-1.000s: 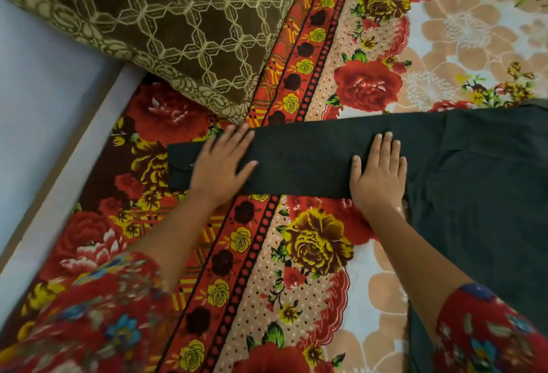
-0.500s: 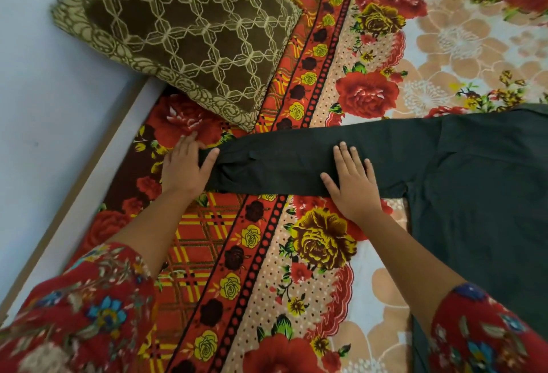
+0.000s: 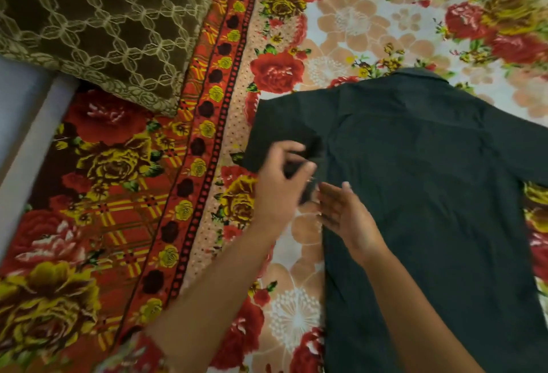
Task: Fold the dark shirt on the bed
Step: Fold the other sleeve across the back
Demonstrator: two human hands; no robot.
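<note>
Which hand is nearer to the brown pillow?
Left. The left hand is on the shirt sleeve, on the pillow's side. The right hand lies flat at the shirt's side edge, farther from it.

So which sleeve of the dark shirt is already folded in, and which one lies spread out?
The sleeve nearest the left hand is doubled back toward the dark shirt. The other sleeve, on the far side, lies stretched outward.

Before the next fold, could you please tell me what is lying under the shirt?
The shirt lies flat on the floral bedsheet, which shows all around it. Whatever is beneath its middle is covered. The left hand grips the sleeve; the right hand rests on its edge.
</note>
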